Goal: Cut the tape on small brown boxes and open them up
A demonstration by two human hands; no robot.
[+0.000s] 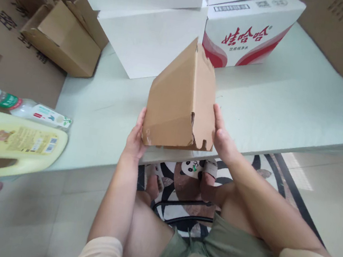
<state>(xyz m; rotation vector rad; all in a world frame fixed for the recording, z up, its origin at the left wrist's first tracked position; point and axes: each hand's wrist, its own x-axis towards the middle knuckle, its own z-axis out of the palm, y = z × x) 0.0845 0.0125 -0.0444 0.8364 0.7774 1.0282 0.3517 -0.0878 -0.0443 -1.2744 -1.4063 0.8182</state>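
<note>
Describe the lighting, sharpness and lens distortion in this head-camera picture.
Head view: soft, even light, with only faint shadows on the table; the cardboard box, held between the left hand and right hand, is sharp; the white boxes look nearly washed out; wide-angle distortion bows the table's front edge and stretches the yellow jug at the left border.

Brown cardboard box (182, 100); white carton (253, 25), red lettering and swirls; pale yellow jug (6, 145); olive-green shorts (236, 256).
</note>
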